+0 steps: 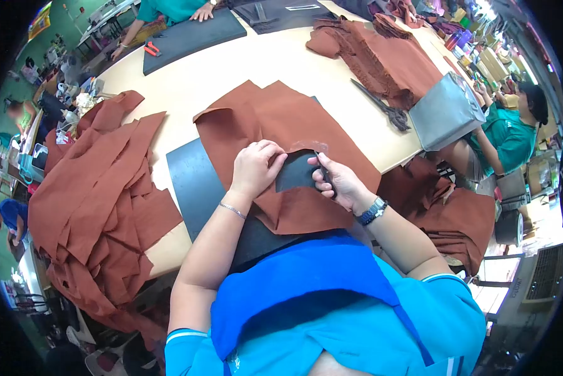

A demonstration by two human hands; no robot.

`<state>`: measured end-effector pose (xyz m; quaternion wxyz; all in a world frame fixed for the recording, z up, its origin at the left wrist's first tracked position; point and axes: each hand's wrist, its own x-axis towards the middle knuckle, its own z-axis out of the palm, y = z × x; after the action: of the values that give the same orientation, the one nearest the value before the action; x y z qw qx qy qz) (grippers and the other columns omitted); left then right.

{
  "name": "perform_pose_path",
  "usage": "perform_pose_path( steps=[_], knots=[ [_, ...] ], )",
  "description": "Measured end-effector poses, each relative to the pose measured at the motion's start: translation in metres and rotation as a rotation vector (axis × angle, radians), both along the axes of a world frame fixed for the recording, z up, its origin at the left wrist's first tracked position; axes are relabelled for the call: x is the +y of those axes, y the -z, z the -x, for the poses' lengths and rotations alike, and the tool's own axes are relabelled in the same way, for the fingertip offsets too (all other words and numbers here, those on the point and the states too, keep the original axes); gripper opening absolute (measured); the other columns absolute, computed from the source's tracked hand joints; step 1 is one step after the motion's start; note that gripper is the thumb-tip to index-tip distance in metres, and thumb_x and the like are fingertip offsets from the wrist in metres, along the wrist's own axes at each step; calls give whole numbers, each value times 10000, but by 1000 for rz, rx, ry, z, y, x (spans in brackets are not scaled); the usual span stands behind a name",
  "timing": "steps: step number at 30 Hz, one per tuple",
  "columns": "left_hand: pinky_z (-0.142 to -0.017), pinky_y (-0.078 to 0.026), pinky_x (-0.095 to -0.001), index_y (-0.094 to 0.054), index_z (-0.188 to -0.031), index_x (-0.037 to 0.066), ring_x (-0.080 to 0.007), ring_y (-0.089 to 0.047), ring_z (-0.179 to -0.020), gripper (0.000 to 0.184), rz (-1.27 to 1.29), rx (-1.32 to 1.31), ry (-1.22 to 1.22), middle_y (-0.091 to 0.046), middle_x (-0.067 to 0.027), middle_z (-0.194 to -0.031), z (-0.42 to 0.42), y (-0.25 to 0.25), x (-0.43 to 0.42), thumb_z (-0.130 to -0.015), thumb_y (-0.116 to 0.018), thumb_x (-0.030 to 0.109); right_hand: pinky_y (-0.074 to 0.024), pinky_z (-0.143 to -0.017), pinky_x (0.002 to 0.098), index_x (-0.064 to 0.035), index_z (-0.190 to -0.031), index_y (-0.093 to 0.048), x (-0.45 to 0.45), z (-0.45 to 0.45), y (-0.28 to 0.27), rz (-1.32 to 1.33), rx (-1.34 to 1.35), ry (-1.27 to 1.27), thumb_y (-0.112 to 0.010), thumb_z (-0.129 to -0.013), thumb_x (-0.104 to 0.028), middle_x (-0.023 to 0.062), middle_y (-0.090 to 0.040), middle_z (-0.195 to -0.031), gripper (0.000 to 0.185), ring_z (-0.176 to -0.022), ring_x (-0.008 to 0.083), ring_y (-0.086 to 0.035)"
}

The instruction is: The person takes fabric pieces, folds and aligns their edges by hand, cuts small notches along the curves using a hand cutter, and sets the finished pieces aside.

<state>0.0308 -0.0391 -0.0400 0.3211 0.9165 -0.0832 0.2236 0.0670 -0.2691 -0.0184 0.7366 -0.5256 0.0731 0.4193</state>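
Observation:
A large reddish-brown sheet of fabric or leather (294,116) lies partly folded over a dark board (197,182) in front of me. An opening in the sheet bares the dark surface beneath. My left hand (256,166) is closed at the sheet's edge, left of that opening, fingers together against the material. To the right, my right hand (338,178) is wrapped around a small black-handled tool (324,164). Its tip reaches the opening's upper edge, beside a pale, shiny patch (309,146); its exact kind is partly hidden by the fingers.
Brown pieces (99,207) are heaped on the left and hang over the table edge; more brown material (400,59) lies at the back right. Scissors (381,106) and a grey box (447,113) are at right. Across the table, red-handled pliers (151,49) rest near a co-worker's hand (203,11).

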Motion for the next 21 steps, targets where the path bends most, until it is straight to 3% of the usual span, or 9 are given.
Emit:
perform_pose_path(
  steps=[4,16,19,21],
  knots=[
    [-714,-539,-380,-707,-858,111,-243,-671,-795,110,137,7,-42,-693,-22,-890,1,-2,-2,-877,-709,219,-293,-426,156,-100,-1153,-570,10,-12,7,-242,306,-10,-449,-1071,-397,-43,-448,-724,331,-531,37,-350],
    [-697,-542,-377,-705,-854,101,-245,-678,-783,110,122,-4,-22,-697,-30,-882,0,-2,1,-872,-709,210,-262,-391,166,-74,-1124,-569,21,-17,14,-206,196,36,-454,-1072,-360,-35,-435,-680,312,-498,33,-345],
    [-646,-546,-321,-716,-883,82,-202,-677,-716,113,95,-54,-10,-708,-38,-912,-1,0,4,-877,-726,195,-261,-391,166,-75,-1122,-570,19,-18,14,-224,227,11,-454,-1073,-352,-31,-442,-684,304,-500,35,-348],
    [-682,-545,-354,-707,-863,94,-229,-677,-760,108,117,-23,-14,-700,-32,-892,0,-1,3,-872,-714,201,-258,-392,166,-76,-1121,-570,22,-23,15,-227,235,15,-448,-1075,-356,-29,-449,-687,308,-501,36,-349]
  ],
)
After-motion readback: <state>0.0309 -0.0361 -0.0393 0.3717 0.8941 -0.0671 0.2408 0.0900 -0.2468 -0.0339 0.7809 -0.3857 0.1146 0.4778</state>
